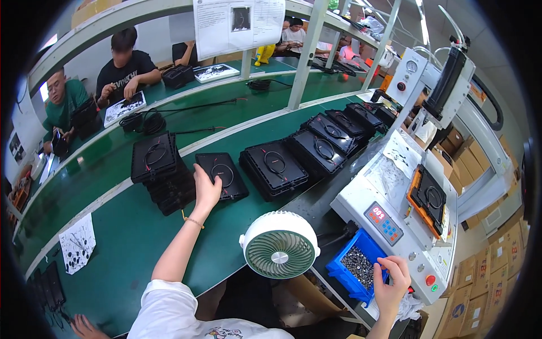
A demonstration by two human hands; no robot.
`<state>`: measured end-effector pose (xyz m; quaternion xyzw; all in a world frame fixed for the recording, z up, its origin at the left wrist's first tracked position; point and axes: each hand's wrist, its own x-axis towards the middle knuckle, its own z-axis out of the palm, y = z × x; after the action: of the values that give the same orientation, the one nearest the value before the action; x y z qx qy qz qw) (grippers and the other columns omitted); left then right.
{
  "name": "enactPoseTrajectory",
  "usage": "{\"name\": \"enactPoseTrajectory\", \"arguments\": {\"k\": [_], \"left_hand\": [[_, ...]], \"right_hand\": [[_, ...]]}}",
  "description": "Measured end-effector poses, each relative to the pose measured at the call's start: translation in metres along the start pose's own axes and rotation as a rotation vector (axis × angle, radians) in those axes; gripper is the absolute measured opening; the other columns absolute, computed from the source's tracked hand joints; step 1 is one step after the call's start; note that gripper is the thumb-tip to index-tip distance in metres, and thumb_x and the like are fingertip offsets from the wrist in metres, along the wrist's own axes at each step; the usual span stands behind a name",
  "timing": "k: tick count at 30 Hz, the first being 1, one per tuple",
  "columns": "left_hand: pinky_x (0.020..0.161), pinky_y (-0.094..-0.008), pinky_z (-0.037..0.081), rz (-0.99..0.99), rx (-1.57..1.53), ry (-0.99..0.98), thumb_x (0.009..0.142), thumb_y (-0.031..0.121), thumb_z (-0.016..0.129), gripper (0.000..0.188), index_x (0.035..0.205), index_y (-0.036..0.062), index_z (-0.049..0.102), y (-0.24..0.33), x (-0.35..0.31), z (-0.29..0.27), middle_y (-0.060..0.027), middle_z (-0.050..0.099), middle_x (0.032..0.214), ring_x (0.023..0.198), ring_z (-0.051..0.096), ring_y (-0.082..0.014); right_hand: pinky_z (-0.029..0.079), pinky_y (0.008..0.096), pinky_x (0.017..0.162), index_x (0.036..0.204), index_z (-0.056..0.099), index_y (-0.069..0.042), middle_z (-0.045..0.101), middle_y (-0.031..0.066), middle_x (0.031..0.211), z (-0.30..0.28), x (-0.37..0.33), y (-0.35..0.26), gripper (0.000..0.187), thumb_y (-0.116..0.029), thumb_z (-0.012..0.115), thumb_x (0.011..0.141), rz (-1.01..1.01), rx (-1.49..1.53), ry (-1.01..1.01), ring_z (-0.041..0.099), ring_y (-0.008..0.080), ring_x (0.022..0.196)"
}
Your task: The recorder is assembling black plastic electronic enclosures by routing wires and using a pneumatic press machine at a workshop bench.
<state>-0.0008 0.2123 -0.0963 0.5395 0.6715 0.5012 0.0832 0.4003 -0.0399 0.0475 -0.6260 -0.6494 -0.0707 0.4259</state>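
Note:
My left hand (206, 191) grips the near left edge of a black rectangular plastic cover (223, 169), its thumb resting on top. A thin looped cable (228, 179) lies across that cover. Left of it rises a stack of similar black covers (155, 155). My right hand (392, 281) is over the right edge of a blue bin (342, 271) full of small metal fasteners (358, 264). Its thumb and fingertips are pinched together; whatever may be between them is too small to see.
More black covers (275, 168) run rightward in stacks. A white fan (280, 248) stands at the table's near edge. On the right, a white press machine (389, 186) carries an orange fixture (420, 209) holding another cover. People sit across the green table; another person's hand (87, 327) shows lower left.

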Motion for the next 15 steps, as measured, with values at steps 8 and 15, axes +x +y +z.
{"name": "enactPoseTrajectory", "arguments": {"k": [8, 15], "left_hand": [[0.102, -0.0509, 0.036, 0.096, 0.301, -0.114, 0.084, 0.004, 0.055, 0.071, 0.136, -0.0203, 0.014, 0.011, -0.018, 0.006, -0.0472, 0.017, 0.137, 0.114, 0.041, -0.0569], [0.097, -0.0479, 0.039, 0.100, 0.694, -0.297, 0.084, 0.010, 0.058, 0.065, 0.136, -0.0147, 0.029, 0.038, -0.045, -0.006, -0.0420, 0.020, 0.141, 0.119, 0.039, -0.0478]], "right_hand": [[0.049, 0.0288, 0.064, 0.085, 0.067, 0.001, 0.061, 0.0102, 0.085, -0.001, -0.005, 0.018, 0.013, 0.003, 0.070, 0.073, 0.074, 0.016, -0.107, 0.060, 0.0203, 0.070], [0.052, 0.0286, 0.066, 0.093, 0.071, -0.001, 0.065, 0.0108, 0.090, 0.004, -0.003, 0.045, 0.017, -0.001, 0.070, 0.076, 0.076, 0.131, -0.486, 0.064, 0.0209, 0.077]]}}
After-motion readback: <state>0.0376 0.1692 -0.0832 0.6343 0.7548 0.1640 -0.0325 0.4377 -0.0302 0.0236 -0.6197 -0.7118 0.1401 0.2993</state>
